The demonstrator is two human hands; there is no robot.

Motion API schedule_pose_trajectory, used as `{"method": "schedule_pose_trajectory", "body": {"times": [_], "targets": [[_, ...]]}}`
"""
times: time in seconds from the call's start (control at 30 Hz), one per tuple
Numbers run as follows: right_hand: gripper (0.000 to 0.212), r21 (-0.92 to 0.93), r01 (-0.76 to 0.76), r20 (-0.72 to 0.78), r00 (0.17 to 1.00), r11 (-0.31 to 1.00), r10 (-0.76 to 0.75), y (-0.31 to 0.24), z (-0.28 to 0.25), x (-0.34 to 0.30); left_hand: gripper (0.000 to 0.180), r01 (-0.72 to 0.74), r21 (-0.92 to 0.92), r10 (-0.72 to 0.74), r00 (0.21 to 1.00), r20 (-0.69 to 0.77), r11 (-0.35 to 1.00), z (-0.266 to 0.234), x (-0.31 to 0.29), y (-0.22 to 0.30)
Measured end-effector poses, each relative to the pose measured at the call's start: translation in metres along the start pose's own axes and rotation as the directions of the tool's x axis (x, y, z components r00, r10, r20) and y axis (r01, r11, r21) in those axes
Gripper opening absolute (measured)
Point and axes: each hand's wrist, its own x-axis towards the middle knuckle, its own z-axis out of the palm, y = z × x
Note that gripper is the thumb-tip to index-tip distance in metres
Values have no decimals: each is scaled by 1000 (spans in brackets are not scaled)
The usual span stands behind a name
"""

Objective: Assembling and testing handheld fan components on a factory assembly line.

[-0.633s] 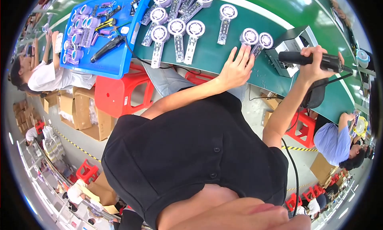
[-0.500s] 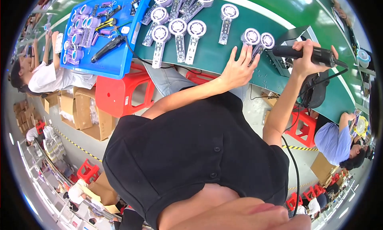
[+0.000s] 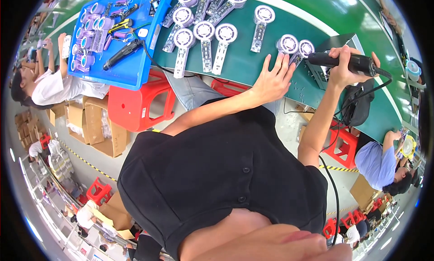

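My right hand (image 3: 344, 71) is wrapped round a black electric screwdriver (image 3: 324, 59), held level over the right part of the green table, its cord trailing from the right end. My left hand (image 3: 274, 82) has its fingers stretched out. Their tips touch a handheld fan unit (image 3: 287, 44) with a round white head; its handle is hidden by my hand. A second fan unit (image 3: 306, 48) lies against it on the right. Another fan unit (image 3: 259, 36), its circuit board showing in the handle, lies apart to the left. Farther left, several such units (image 3: 204, 46) lie grouped together.
A blue tray (image 3: 145, 75) at the left holds purple fan parts, another black screwdriver (image 3: 121, 55) and yellow-handled cutters (image 3: 121, 26). Small screws (image 3: 296, 87) lie scattered near my left hand. A grey metal box (image 3: 348, 41) stands behind the screwdriver. Co-workers sit at both sides.
My right hand and the screwdriver have shifted slightly left. My left hand stays at the same fan unit, and the view has moved a little.
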Motion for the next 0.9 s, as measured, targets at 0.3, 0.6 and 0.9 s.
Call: {"method": "schedule_pose_trajectory", "body": {"times": [0.3,0.6,0.9], "targets": [[68,-35,44,55,998,998,-42,6,4,-10,66,-4,-33,5,1000,4,999,0,2,-1],[69,-94,31,63,998,995,-25,6,8,-10,65,1,-122,-4,1000,-22,993,1,6,-2],[68,-21,7,-73,997,1000,-9,-46,-46,32,55,33,-222,-56,994,-97,974,3,22,-11]]}}
